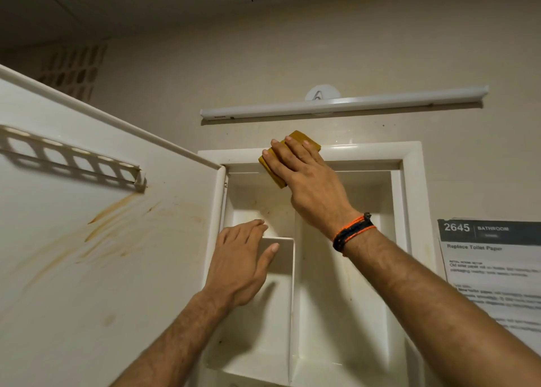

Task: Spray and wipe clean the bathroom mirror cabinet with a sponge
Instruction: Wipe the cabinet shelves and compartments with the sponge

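Beige bathroom wall (263, 64) runs up to a dim ceiling, with a long white tube light (345, 103) fixed above a recessed white cabinet (412, 164). Its door (87, 240) is swung open to the left, showing an inner face streaked with brownish stains (117, 225) and a slotted white rack (73, 158) near its top edge.

Up at the cabinet's top frame, toward the left corner, the right hand (310, 187) lies flat with straight, spread fingers, pressing a yellow sponge (289, 152) against the frame's front and lower lip. The sponge pokes out above and to the left of the fingers. A band of orange and dark threads (352, 231) circles that wrist.

Lower down, the left hand (240, 263) reaches into the left compartment, fingers extended and relaxed, resting on the top edge of the small white divider shelf (281, 257); it holds nothing. Faint yellowish marks show on the cabinet's back wall.

On the wall by the cabinet's right edge hangs a printed sheet (491, 263) headed "2645 BATHROOM".
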Demonstrator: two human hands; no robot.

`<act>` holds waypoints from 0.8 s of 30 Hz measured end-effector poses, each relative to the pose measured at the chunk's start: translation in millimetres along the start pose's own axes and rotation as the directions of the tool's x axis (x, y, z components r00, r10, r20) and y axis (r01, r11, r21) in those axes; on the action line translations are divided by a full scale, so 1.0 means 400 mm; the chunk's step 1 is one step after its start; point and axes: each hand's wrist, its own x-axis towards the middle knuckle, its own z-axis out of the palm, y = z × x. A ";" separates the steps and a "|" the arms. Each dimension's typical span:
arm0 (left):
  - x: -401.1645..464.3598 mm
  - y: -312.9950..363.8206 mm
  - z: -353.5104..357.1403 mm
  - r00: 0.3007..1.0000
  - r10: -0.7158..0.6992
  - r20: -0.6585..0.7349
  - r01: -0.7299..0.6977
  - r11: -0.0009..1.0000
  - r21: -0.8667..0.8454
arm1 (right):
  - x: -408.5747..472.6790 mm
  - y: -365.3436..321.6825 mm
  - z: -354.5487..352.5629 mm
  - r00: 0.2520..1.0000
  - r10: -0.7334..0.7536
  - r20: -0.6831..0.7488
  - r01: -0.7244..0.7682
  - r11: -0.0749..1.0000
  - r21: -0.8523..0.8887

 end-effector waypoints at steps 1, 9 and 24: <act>0.000 0.000 -0.001 1.000 0.000 0.002 0.000 1.000 0.002 | -0.016 0.008 -0.004 1.000 0.004 0.004 -0.004 1.000 0.002; 0.009 0.013 -0.013 0.999 -0.038 0.036 0.040 0.998 -0.050 | -0.117 0.006 -0.059 0.966 0.238 -0.104 -0.169 0.879 0.445; 0.005 0.094 0.020 0.997 0.058 -0.040 -0.061 0.995 -0.083 | -0.249 -0.051 0.018 0.652 0.757 -0.030 -0.500 0.460 0.734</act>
